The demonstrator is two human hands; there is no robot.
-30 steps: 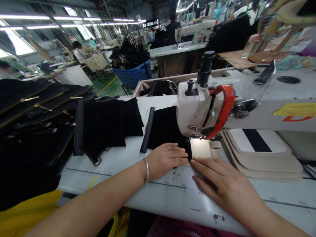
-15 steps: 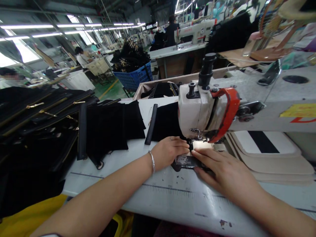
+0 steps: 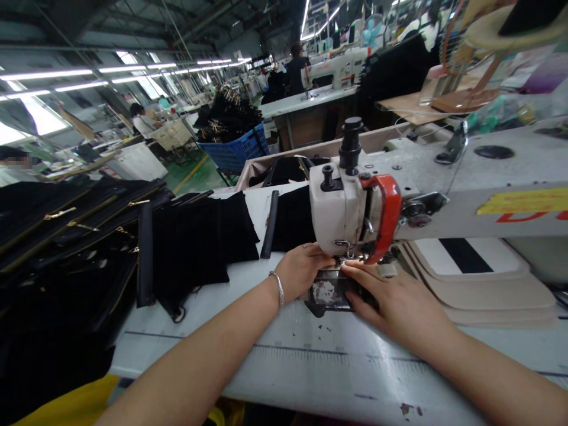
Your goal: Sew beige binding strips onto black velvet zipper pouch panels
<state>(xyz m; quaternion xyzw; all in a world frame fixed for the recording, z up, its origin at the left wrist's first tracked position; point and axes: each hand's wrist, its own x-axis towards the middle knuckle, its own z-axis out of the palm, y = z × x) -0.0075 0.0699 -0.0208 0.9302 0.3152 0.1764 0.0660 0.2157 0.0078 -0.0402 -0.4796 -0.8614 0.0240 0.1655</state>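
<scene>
My left hand (image 3: 305,271), with a silver bracelet at its wrist, lies with its fingers stretched toward the needle area of a sewing machine (image 3: 331,207). The near end of a black fabric piece (image 3: 290,218) with a dark strip along its left edge reaches the machine head just beyond those fingers. From the other side, my right hand (image 3: 394,291) lies low, fingertips flat beside the needle and thumb apart over the metal bed plate (image 3: 329,292). Both sets of fingertips nearly meet under the presser foot. What lies directly beneath them is mostly hidden.
Black pieces with gold zips (image 3: 66,236) are heaped at the left, beside flat black fabric (image 3: 190,236). Beige panels (image 3: 492,293) are stacked under the machine arm. Behind stands a blue basket (image 3: 235,145) of black goods. Other people sit farther off.
My view has shifted, so the machine head appears lower and farther left. My fingertips are closer to the needle, and the pale patch beneath it is now mostly covered.
</scene>
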